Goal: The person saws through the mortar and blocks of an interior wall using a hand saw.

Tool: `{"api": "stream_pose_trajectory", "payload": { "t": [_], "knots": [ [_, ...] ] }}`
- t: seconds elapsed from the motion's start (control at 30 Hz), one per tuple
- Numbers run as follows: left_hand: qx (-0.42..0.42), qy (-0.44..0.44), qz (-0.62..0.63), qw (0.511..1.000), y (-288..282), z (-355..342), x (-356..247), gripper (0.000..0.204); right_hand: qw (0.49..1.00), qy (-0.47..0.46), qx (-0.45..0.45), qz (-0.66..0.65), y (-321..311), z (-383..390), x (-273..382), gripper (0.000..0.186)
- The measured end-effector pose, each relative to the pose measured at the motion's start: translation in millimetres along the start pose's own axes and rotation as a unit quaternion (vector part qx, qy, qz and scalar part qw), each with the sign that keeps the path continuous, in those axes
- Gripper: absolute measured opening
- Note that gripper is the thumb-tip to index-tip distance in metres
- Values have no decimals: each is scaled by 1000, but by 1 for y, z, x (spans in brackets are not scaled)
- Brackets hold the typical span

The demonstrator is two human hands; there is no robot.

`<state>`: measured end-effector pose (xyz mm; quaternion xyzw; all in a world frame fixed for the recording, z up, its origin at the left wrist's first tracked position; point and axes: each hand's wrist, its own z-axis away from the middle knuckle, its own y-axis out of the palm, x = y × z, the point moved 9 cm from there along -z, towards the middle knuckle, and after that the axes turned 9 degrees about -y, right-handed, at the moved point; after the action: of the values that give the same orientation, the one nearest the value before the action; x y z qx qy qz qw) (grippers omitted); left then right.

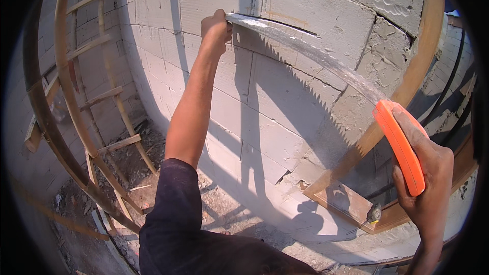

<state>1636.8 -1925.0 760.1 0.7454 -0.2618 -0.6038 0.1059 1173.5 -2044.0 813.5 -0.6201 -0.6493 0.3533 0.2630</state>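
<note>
A hand saw with a long grey blade [316, 56] and an orange handle [402, 147] stretches across the pale block wall [285, 117]. My right hand [425, 173] wraps round the handle at the right. At the upper left, my left hand [216, 30] is closed at the blade's far tip, its arm raised. The blade shows almost edge-on, whitish dust along it, and its toothed shadow falls on the wall below. Whether the blade touches the wall I cannot tell. Just under the blade, a dark gap runs along a joint between blocks.
A wooden frame [430, 25] borders the wall opening at the right. On its lower corner lies a small dark and yellow object [374, 213]. Wooden ladders [66, 66] and poles lean at the left. Rubble [81, 224] covers the ground. Rough mortar [379, 51] fills the wall beside the frame.
</note>
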Motion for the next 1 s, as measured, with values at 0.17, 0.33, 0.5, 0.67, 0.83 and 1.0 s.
{"api": "stream_pose_trajectory", "payload": {
  "t": [0.17, 0.33, 0.5, 0.67, 0.83, 1.0],
  "knots": [
    [14, -15, -12, 1000, -4, 1, -1, 28, 999, 8, 47, -16, 4, 0, 7, 59],
    [21, -47, 1, 999, 32, 20, 8, 26, 996, -79, -4, 38, -21, 20, 8, 55],
    [9, -33, -20, 999, 58, 66, 10, 25, 992, 31, 7, 126, -62, 91, -42, 45],
    [56, -55, 43, 996, 123, 111, 34, 24, 981, 38, 103, 161, -98, 132, -35, 33],
    [48, -37, 44, 997, 121, 120, 44, 35, 980, 15, 105, 168, -86, 130, -16, 24],
    [127, -59, 114, 984, 82, 146, 30, 27, 982, -11, 77, 172, -39, 86, 9, 36]
  ]
}}
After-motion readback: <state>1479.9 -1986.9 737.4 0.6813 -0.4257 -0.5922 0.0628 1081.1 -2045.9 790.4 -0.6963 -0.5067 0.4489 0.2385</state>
